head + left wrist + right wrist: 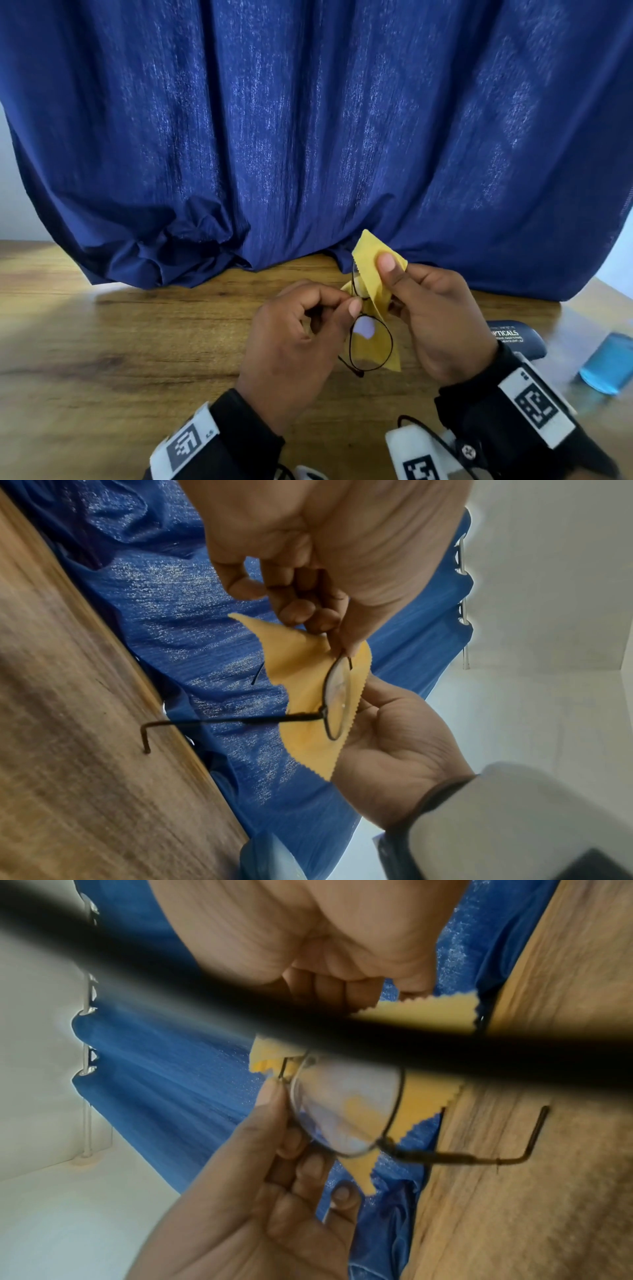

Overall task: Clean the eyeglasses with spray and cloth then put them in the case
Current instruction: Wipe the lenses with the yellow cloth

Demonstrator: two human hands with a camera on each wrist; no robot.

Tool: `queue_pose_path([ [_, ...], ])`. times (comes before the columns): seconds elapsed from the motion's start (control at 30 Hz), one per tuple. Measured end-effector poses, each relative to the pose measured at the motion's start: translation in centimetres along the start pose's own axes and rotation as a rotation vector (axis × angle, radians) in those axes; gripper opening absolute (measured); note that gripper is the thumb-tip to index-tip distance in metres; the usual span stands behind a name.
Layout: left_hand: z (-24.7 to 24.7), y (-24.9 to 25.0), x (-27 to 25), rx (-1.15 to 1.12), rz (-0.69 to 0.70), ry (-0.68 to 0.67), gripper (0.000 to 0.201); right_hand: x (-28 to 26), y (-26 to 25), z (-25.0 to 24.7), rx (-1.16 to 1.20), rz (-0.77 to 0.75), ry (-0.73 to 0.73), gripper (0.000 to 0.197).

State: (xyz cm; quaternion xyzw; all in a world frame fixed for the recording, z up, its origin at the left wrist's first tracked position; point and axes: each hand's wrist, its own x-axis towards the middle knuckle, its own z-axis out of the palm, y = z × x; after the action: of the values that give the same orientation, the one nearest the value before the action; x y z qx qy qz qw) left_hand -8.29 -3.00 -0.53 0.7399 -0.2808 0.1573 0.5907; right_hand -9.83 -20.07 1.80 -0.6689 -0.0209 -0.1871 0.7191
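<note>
Hands [291,329] pinch thin wire eyeglasses [370,342], zigzag-edged cloth [371,255]

The cloth [368,255] is mustard yellow, the eyeglasses [371,343] thin and black-rimmed. A deep blue curtain [308,137] hangs behind the brown wood-grain table [137,342]. The case [513,337] is navy with white lettering, the spray bottle [608,363] light blue.

- A room in a home, by the look of it, rather than a shop or a workshop.
- A wood-grain table [137,342] stands right against a long dark blue curtain [308,137], whose hem bunches on the tabletop.
- The left wrist view shows the curtain hung by eyelets on a rod [463,582] against a plain white wall [548,588].
- Small personal items lie on the table: a dark eyeglasses case [513,337] printed "OPTICALS" and a blue spray bottle [608,365].
</note>
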Motion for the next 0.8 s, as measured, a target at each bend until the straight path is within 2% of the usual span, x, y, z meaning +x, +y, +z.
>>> queue_pose_path([
  [0.17, 0.0, -0.1, 0.0, 0.023, -0.022, -0.056, 0.008, 0.1, 0.6, 0.2, 0.166, 0.053, 0.02, 0.028],
  [0.3, 0.1, -0.3, -0.1, -0.001, -0.011, -0.02, 0.006, -0.1, 0.7, 0.5, 0.211, 0.085, -0.032, 0.03],
  [0.37, -0.1, -0.6, 0.0, 0.017, 0.01, 0.012, 0.007, -0.2, 0.7, 0.7, 0.147, 0.071, -0.086, 0.036],
  [0.43, -0.3, -1.0, 0.1, 0.087, 0.034, 0.023, 0.011, -0.3, 0.8, 0.8, -0.025, 0.008, -0.122, 0.039],
  [0.53, -0.6, -1.5, 0.4, 0.191, 0.088, 0.009, 0.015, -0.4, 0.6, 0.7, -0.17, -0.072, -0.117, 0.03],
  [0.67, -0.8, -1.3, 0.5, 0.197, 0.132, -0.027, 0.012, -0.4, 0.3, 0.3, -0.158, -0.096, -0.109, 0.027],
  [0.8, -0.7, -1.2, 0.5, 0.156, 0.111, -0.047, 0.009, 0.0, 0.6, 0.0, -0.062, -0.03, -0.054, 0.032],
])
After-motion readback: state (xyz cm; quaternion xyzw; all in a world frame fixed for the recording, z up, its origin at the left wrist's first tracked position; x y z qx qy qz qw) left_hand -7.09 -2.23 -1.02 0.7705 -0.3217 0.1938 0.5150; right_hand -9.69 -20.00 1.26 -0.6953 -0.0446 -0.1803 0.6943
